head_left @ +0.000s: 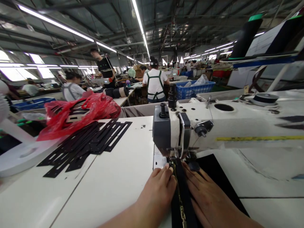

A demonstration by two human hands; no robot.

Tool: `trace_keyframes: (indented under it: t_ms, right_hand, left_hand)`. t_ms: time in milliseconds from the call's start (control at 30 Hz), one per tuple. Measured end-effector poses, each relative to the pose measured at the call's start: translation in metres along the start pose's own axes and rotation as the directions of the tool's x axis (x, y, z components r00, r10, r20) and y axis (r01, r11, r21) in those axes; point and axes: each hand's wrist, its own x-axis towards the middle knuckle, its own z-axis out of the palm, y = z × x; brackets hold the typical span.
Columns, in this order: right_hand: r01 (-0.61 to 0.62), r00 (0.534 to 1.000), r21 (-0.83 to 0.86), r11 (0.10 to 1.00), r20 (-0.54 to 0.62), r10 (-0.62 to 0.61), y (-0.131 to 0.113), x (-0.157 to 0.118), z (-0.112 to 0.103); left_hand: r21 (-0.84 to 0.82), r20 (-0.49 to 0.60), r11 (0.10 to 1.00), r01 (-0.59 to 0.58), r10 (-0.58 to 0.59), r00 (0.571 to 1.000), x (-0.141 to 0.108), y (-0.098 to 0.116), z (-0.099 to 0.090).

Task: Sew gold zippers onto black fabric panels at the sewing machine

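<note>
A black piece of fabric [219, 169] lies under the sewing machine [163, 129], and a brass-toothed zipper [178, 188] runs along it toward me. The zipper's gold slider [182, 213] sits near the bottom edge of the view. My left hand [158, 190] is closed, its fingertips pinching the zipper's left edge just in front of the presser foot. Flat on the fabric to the right of the zipper rests my right hand [205, 193], fingers stretched toward the needle area. My fingers and the machine head partly hide the needle and the stitching spot.
Black slotted strips [92, 142] lie piled on the white table [114, 177] at left, beside a red plastic bag [95, 106]. A white fan base [28, 155] stands at far left. Behind the machine are a blue basket [194, 88] and several people at workstations. Thread cones [247, 38] stand upper right.
</note>
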Motion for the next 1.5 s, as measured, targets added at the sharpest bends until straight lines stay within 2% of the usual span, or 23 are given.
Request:
trace_keyframes:
  t_ms: [167,333,600,700,800,900,1067,1267,1500]
  right_hand:
    - [0.025,0.993,-0.103,0.994,-0.115,-0.037,0.002,0.001,0.006]
    - [0.047,0.975,-0.132,0.99,-0.211,-0.075,0.004,0.004,0.008]
    - [-0.016,0.986,-0.002,1.0,-0.163,0.015,0.016,0.005,0.015]
    - [-0.026,0.987,-0.047,0.999,-0.159,0.018,0.008,-0.004,0.007]
    - [0.029,0.98,-0.111,0.993,-0.192,-0.05,-0.003,-0.012,0.001]
    - [0.028,0.976,-0.126,0.992,-0.213,-0.054,-0.01,-0.014,-0.002]
    - [-0.018,0.983,-0.066,0.998,-0.182,0.006,-0.006,-0.011,0.002]
    - [-0.02,0.991,-0.02,1.0,-0.13,0.018,0.006,-0.006,0.009]
    - [-0.039,0.989,0.039,0.998,-0.138,0.044,0.016,0.006,0.011]
  left_hand:
    - [0.0,0.067,1.0,0.019,-0.019,0.998,0.003,-0.002,-0.002]
    - [0.029,0.077,0.999,0.016,-0.018,0.997,0.004,-0.005,0.001]
    - [-0.028,0.141,0.993,0.115,-0.11,0.984,0.009,-0.012,-0.001]
    - [-0.002,0.06,0.998,0.067,-0.066,0.996,-0.001,-0.007,-0.003]
    - [0.013,-0.066,0.999,-0.036,0.036,0.997,-0.011,0.0,-0.004]
    - [-0.011,-0.104,0.999,-0.047,0.046,0.994,-0.012,0.003,-0.005]
    - [-0.049,-0.076,0.998,-0.037,0.033,0.997,-0.005,-0.001,-0.008]
    - [-0.059,-0.024,0.998,-0.027,0.026,0.999,0.001,-0.01,-0.008]
    - [-0.008,0.038,1.0,0.001,-0.001,0.999,0.007,-0.023,0.008]
